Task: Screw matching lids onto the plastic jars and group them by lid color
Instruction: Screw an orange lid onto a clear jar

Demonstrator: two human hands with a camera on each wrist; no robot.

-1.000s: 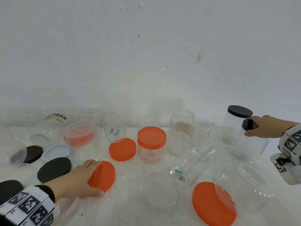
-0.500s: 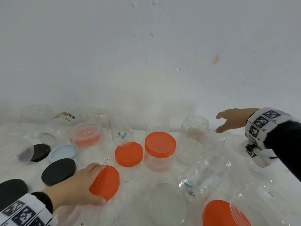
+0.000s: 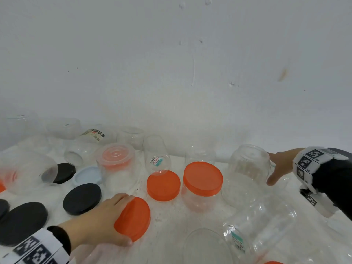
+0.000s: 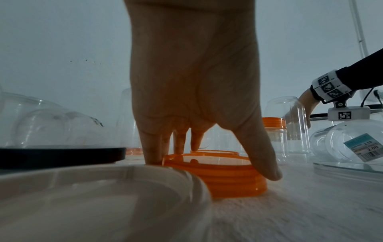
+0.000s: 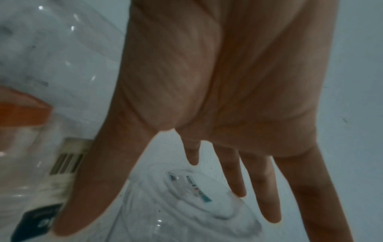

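Left hand [image 3: 99, 221] curled round an orange lid [image 3: 133, 218] tilted on edge near the worktop's front-left. Right hand [image 3: 280, 164] spread, holding nothing, closing on an upside-down clear jar [image 3: 247, 172] toward the back right. Risks: knocking that light jar into the capped jar [image 3: 202, 185] just beside it; lid slipping from its edgewise pinch.

We list clear glossy plastic jars [image 3: 249, 174], smooth translucent orange plastic lids [image 4: 219, 173], matt black lids [image 3: 82, 199], rough white tabletop [image 3: 167, 225].
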